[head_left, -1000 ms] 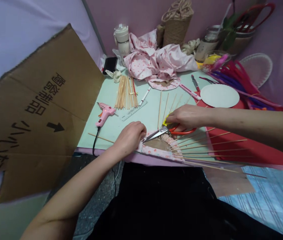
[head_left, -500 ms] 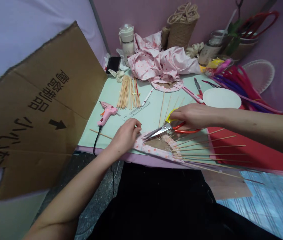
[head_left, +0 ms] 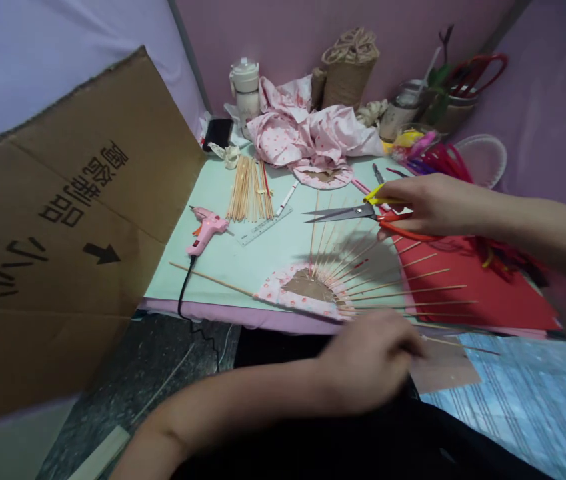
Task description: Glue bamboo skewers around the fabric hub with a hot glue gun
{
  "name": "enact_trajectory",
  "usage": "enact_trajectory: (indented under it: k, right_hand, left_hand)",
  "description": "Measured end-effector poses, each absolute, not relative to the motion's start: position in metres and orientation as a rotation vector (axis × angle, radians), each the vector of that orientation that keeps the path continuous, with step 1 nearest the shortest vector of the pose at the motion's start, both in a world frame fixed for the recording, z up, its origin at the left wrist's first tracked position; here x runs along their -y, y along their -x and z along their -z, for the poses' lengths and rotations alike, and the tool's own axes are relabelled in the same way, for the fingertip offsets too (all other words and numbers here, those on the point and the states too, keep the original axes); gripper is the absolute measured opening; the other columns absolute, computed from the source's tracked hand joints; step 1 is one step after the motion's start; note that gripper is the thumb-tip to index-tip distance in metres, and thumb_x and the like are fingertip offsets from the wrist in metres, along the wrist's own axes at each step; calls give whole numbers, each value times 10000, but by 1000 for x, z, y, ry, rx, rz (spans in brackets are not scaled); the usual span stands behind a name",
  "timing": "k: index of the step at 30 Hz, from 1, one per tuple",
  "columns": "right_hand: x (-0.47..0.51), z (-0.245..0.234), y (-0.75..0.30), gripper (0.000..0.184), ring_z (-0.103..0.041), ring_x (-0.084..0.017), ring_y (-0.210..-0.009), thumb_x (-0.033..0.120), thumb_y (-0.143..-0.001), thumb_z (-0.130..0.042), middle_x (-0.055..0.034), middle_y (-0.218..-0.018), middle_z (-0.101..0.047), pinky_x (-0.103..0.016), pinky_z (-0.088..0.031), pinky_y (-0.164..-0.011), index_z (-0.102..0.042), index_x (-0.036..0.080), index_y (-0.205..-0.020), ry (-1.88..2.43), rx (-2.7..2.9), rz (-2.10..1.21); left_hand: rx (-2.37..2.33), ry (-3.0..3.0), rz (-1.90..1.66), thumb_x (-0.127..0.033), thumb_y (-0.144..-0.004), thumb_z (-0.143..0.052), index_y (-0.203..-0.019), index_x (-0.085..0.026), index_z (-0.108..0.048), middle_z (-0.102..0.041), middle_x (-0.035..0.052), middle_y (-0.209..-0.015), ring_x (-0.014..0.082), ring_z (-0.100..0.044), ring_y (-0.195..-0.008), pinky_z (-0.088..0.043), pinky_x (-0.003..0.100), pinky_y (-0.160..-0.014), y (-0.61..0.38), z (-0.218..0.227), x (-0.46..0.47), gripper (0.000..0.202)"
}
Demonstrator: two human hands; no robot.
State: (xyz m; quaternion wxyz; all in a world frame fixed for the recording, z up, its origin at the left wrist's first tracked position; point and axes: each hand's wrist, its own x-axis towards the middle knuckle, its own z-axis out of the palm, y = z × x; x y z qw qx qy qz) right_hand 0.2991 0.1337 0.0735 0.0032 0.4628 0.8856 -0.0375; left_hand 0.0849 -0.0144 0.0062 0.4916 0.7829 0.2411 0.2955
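My right hand point(head_left: 427, 207) is closed round the yellow and red handles of a pair of scissors point(head_left: 340, 213). The blades point left above the table, nearly together. Below them lies a half-round cardboard piece point(head_left: 307, 287) edged in pink floral fabric point(head_left: 275, 287). Thin wooden sticks point(head_left: 407, 289) fan out from it, and one long stick point(head_left: 210, 278) runs off to the left. My left hand point(head_left: 370, 360) is over my lap, just in front of the table edge. It is smeared by motion, and its fingertips are hidden.
A pink glue gun point(head_left: 207, 230) with a black cord lies at the left, near a bundle of sticks point(head_left: 250, 190) and a clear ruler point(head_left: 265, 227). Crumpled floral fabric point(head_left: 313, 137) is at the back. Red sheets point(head_left: 473, 287) lie right; a cardboard panel point(head_left: 77, 220) stands left.
My right hand has lifted the scissors up and away from the fabric edge. My left hand has left that edge and swung right, towards my body. The view has shifted slightly.
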Motion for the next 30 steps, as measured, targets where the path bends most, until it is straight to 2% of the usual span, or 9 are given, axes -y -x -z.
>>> enact_trajectory:
  k: [3, 5, 9, 12, 15, 18, 24, 27, 30]
  right_hand:
    - [-130, -82, -302, 398, -616, -237, -693, 512, -828, -505, -99, -841, -683, -332, -439, -624, -616, 186, -1026, -1494, -2732, 77]
    - [-129, -83, -306, 412, -616, -228, -675, 508, -820, -514, -93, -826, -682, -321, -441, -611, -623, 174, -1034, -1508, -2698, 71]
    - [-133, -78, -316, 419, -624, -219, -663, 495, -821, -571, -89, -811, -686, -310, -451, -603, -635, 152, -1054, -1590, -2597, 65]
    - [-143, -74, -327, 390, -639, -209, -699, 473, -863, -612, -74, -830, -694, -318, -487, -645, -637, 147, -1075, -1732, -2455, 36]
    - [-156, -70, -347, 334, -662, -186, -821, 441, -934, -591, -53, -997, -684, -366, -549, -739, -627, 162, -1113, -1952, -2236, 2]
    - [-168, -64, -373, 304, -665, -213, -951, 370, -949, -597, -66, -1161, -656, -403, -570, -804, -619, 170, -1177, -2111, -2043, 65]
    - [-179, -41, -404, 313, -652, -233, -1022, 344, -940, -616, -73, -1226, -634, -417, -561, -841, -607, 193, -1214, -2284, -1849, 140]
    - [-187, -35, -407, 295, -644, -234, -1045, 339, -940, -618, -69, -1242, -629, -410, -554, -856, -614, 216, -1208, -2306, -1847, 130]
    - [-203, -32, -405, 291, -640, -234, -1060, 333, -937, -624, -69, -1249, -626, -404, -549, -863, -615, 227, -1208, -2289, -1881, 118]
  left_hand:
    - [-73, -2278, -350, -47, -820, -542, -1037, -163, -687, -605, 63, -1333, 227, -533, -1276, -444, 333, -1028, -140, 14, 35, 286]
    - [58, -2396, -221, -72, -864, -515, -1170, -141, -660, -512, 72, -1451, 227, -492, -1326, -428, 320, -1045, -156, 19, 39, 346]
    - [49, -2524, -220, -118, -931, -471, -1174, -118, -655, -687, 72, -1186, 195, -613, -1146, -501, 258, -823, -150, 16, 33, 305]
    - [-73, -2585, -365, -289, -953, -535, -946, -155, -700, -730, 45, -949, 202, -661, -960, -476, 263, -682, -136, 12, 26, 213]
    - [-180, -2570, -519, -414, -969, -508, -807, -156, -675, -706, 46, -801, 173, -659, -805, -459, 252, -627, -113, 7, 20, 347]
    - [-396, -2483, -732, -280, -975, -486, -947, -142, -669, -698, 77, -901, 172, -646, -822, -489, 260, -695, -77, 0, 12, 231]
    - [-774, -2384, -1001, -168, -955, -477, -980, -151, -651, -680, 81, -893, 184, -637, -849, -522, 299, -755, -3, -10, 0, 177]
    - [-962, -2446, -998, -153, -943, -499, -1045, -163, -633, -688, 103, -1042, 215, -637, -999, -516, 364, -874, 14, -3, -2, 169]
    - [-1173, -2552, -809, -190, -919, -573, -1174, -155, -595, -621, 149, -1290, 282, -550, -1235, -452, 471, -1017, 19, 9, -2, 258]
